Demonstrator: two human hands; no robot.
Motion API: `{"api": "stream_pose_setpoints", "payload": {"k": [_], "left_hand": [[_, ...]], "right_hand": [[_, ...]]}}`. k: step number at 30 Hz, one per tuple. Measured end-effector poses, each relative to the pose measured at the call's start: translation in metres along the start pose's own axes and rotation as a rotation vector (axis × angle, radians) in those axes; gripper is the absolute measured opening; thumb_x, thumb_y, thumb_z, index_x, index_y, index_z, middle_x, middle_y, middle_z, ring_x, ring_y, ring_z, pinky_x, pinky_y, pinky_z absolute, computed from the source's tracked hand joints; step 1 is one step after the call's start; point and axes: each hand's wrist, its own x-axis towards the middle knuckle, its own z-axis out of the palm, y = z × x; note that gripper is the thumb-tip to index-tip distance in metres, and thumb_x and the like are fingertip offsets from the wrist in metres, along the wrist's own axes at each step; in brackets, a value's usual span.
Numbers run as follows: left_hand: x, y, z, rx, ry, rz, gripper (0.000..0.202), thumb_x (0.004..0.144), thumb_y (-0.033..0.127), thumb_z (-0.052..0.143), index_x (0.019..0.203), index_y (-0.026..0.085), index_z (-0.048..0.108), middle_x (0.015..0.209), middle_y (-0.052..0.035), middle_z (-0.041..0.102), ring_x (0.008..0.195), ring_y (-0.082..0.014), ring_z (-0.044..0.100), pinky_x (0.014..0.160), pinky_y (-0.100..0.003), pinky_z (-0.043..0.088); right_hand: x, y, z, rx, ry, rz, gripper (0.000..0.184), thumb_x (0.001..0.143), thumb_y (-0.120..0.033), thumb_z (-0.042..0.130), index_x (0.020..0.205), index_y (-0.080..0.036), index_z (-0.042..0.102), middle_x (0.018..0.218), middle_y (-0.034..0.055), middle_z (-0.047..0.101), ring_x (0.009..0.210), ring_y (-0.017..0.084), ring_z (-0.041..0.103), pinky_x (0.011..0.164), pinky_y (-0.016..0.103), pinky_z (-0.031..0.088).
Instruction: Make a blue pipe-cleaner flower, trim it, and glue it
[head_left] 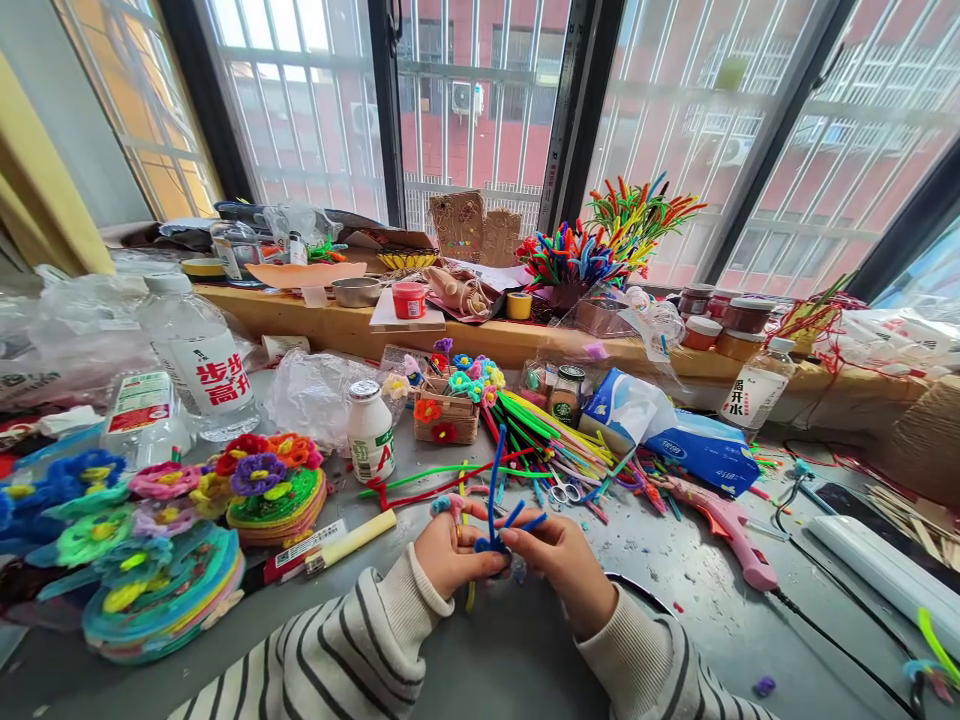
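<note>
Nearest, striped sleeves run up to both hands, which meet low centre over the grey surface; left hand and right hand are each pinched onto the blue pipe cleaner, fingertips closed round a bunched knot at its base, one long end standing up, short ends fanning to the right. A pinkish fuzzy bit sits by the left forefinger, can't tell if it's a separate stem. Handling, as judged: very light, fuzzy so not slippery, thin wire core that bends easily and keeps the bend; best held right at the knot with fingertips, free ends left loose; a hard squeeze would likely kink it, cut ends may prick. Left of the hands a pale glue stick lies flat, further left stacks of flower-topped felt discs. Right, a pink glue gun lies on its side. Just beyond the hands: scissors, a loose pile of coloured pipe cleaners, small white bottle, little wooden crate of flowers, blue tissue pack. Far left, big water bottle. Farther, wooden ledge with red tub, jars, an upright pipe cleaner bunch, then the barred window
</note>
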Motion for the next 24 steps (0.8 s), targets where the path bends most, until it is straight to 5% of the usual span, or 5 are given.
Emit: {"api": "stream_pose_setpoints", "payload": {"k": [5, 10, 16, 24], "left_hand": [[0.001, 0.001, 0.001, -0.037, -0.056, -0.013, 0.044, 0.044, 0.021, 0.068, 0.072, 0.020, 0.034, 0.052, 0.0050, 0.057, 0.052, -0.0175, 0.058, 0.054, -0.030, 0.043], [-0.003, 0.007, 0.008, -0.192, 0.088, 0.068, 0.048, 0.044, 0.023, 0.068, 0.074, 0.020, 0.031, 0.068, 0.0025, 0.057, 0.061, -0.0199, 0.060, 0.058, -0.033, 0.045], [-0.003, 0.011, 0.008, -0.122, 0.177, 0.108, 0.049, 0.044, 0.023, 0.068, 0.074, 0.019, 0.031, 0.058, 0.0021, 0.058, 0.051, -0.0176, 0.059, 0.049, -0.029, 0.045], [-0.002, 0.012, 0.002, -0.051, 0.025, -0.027, 0.043, 0.044, 0.024, 0.068, 0.073, 0.016, 0.038, 0.053, 0.0031, 0.057, 0.048, -0.0159, 0.058, 0.054, -0.032, 0.044]], "right_hand": [[-0.002, 0.002, 0.000, 0.065, 0.062, 0.033, 0.026, 0.057, -0.039, 0.059, 0.054, -0.014, 0.050, 0.038, -0.0067, 0.038, 0.035, 0.004, 0.031, 0.035, 0.018, 0.023], [-0.001, 0.006, 0.001, 0.127, 0.116, 0.013, 0.026, 0.061, -0.038, 0.056, 0.056, -0.013, 0.048, 0.040, -0.0057, 0.042, 0.035, 0.004, 0.034, 0.036, 0.018, 0.027], [-0.002, 0.004, 0.003, 0.177, 0.071, -0.028, 0.024, 0.062, -0.037, 0.056, 0.056, -0.015, 0.047, 0.041, -0.0068, 0.041, 0.035, 0.004, 0.033, 0.036, 0.018, 0.027], [-0.002, -0.004, -0.002, 0.084, 0.048, 0.070, 0.028, 0.059, -0.038, 0.056, 0.051, -0.015, 0.044, 0.040, -0.0072, 0.040, 0.033, 0.003, 0.033, 0.035, 0.017, 0.026]]}}
